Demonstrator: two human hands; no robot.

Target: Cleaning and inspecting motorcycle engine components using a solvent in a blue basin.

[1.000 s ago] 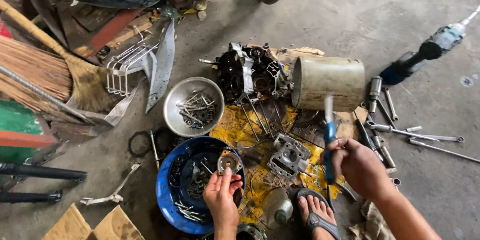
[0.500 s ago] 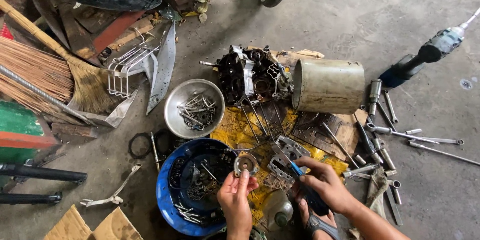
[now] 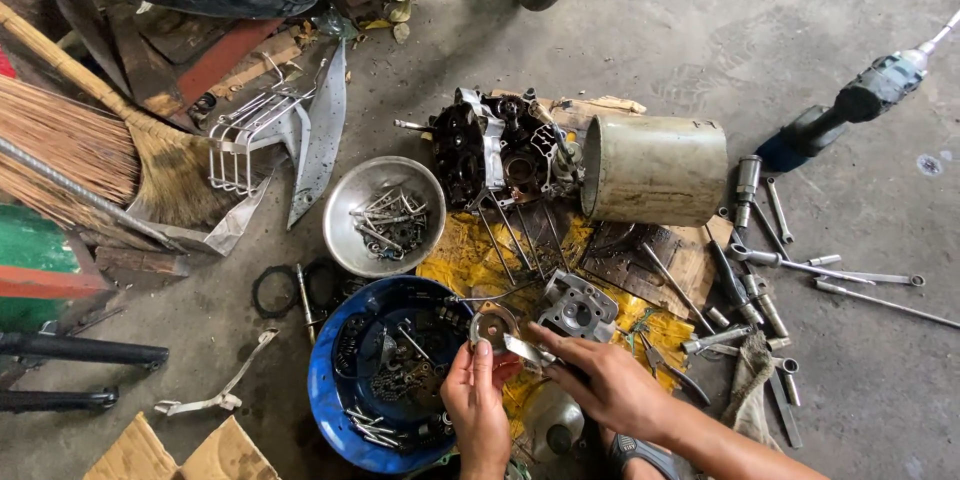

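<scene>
Right now my left hand [image 3: 478, 402] pinches a small round metal part [image 3: 493, 326] between thumb and fingers [image 3: 483, 358], holding it just above the rim of the blue basin [image 3: 335, 380] of greasy bits. My right hand [image 3: 605, 385] grips a flat metal tool [image 3: 524, 349], its tip touching that part. I judge it best to keep the disc steady and work the tip squarely, with the grey cylinder head [image 3: 577, 307] close beside on the yellow sheet [image 3: 470, 255]
</scene>
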